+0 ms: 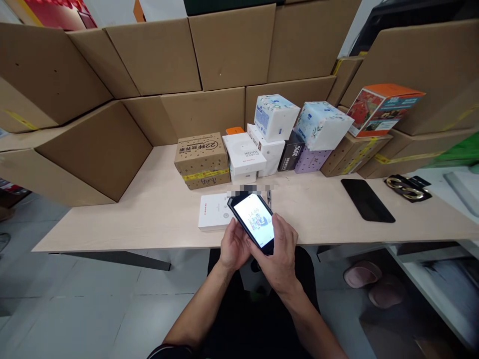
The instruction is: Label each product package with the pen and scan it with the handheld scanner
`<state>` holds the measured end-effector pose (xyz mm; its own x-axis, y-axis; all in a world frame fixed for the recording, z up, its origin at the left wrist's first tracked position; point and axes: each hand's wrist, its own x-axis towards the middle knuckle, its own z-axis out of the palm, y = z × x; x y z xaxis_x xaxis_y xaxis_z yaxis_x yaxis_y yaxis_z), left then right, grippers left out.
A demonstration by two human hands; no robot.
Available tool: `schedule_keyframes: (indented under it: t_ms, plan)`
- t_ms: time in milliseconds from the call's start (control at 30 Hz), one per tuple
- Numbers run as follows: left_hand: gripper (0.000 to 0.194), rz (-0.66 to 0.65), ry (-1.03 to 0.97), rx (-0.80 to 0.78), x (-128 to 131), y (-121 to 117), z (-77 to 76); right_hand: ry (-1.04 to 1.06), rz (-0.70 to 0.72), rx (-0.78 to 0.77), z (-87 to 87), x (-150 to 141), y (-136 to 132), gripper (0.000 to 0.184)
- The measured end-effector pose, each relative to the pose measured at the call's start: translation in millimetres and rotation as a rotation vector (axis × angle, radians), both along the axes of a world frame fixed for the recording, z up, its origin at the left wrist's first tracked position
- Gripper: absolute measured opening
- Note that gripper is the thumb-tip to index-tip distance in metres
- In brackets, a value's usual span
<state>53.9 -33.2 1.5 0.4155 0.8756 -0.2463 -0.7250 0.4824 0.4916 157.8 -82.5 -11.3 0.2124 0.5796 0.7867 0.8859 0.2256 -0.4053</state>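
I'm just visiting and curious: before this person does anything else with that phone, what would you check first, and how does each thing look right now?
1. Phone held by both hands: ok. The left hand cups its left edge and the right hand holds its lower right.
2. Screen awake: ok, it is lit and faces up.
3. What the screen shows: cannot tell, too small to read.
4. Phone over the table: not ok, its lower end hangs past the front edge, above the lap.
5. White flat box close by: ok, it lies flat just left of the phone.
6. Black pad to the right: ok, it lies flat, apart from the hands.
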Motion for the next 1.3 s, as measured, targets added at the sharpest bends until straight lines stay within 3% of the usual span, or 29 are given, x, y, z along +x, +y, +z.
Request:
schedule_keyframes:
  t_ms: [400, 633, 800, 933, 1033, 1100, 1133, 1200, 1300]
  plan:
    - [0.055, -0.141, -0.037, 0.24, -4, -1, 0.9, -0.015, -0.216, -0.038, 4.3, 52, 7, 0.085]
    - [0.054, -0.14, 0.008, 0.349, -2, -6, -2.1, -0.027, -0.343, -0.162, -12.7, 108, 21, 0.077]
    - [0.055, -0.131, 0.188, 0.508, -11, -14, 1.5, 0.011, -0.401, -0.293, -23.4, 137, 31, 0.075]
    - [0.039, -0.002, 0.502, 0.655, -37, -14, 8.3, 0.033, -0.401, -0.357, -26.6, 148, 34, 0.075]
    - [0.022, 0.337, 0.945, 0.819, -62, 0, 9.9, -0.016, -0.426, -0.346, -20.8, 144, 34, 0.071]
    - [0.028, 0.609, 1.302, 0.876, -79, 14, 9.6, -0.073, -0.406, -0.255, -12.1, 134, 33, 0.062]
    - [0.036, 0.685, 1.471, 0.868, -87, 22, 9.3, -0.096, -0.369, -0.205, -6.9, 125, 33, 0.055]
    - [0.048, 0.718, 1.75, 0.807, -99, 36, 8.8, -0.126, -0.253, -0.135, 3.4, 103, 34, 0.04]
    - [0.055, 0.565, 1.957, 0.766, -109, 47, 8.0, -0.179, -0.096, -0.158, 13.1, 66, 37, 0.03]
